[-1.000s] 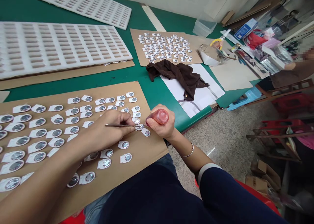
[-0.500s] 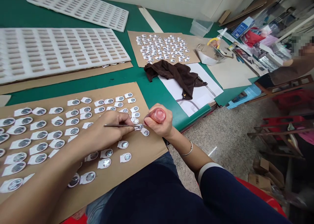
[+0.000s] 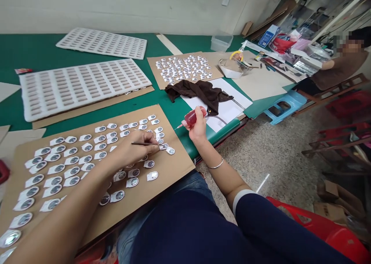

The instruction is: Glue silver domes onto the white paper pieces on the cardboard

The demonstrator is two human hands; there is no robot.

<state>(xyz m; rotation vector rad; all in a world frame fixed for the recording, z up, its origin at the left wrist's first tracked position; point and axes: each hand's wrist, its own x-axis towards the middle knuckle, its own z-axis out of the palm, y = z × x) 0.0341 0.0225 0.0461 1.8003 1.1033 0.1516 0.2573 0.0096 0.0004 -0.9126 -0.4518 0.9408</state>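
Green table (image 3: 171,106) here, left hand (image 3: 130,150) pinching tweezers (image 3: 139,143) at a disc (image 3: 165,146) mid-frame, right hand (image 3: 198,130) with fingers wrapped round a bottle (image 3: 191,118) that's clear of it, so it's just tweezers there.

Upper garment (image 3: 179,225): dark navy blue, plain surface. Right sleeve (image 3: 269,221): same navy, terminated by a pale grey-white cuff band (image 3: 240,196). Right wrist: one thin, silver-coloured bangle (image 3: 217,165). Lower garment: faded blue denim jeans (image 3: 198,185). Left hand (image 3: 136,146) and right hand (image 3: 198,129): ungloved.
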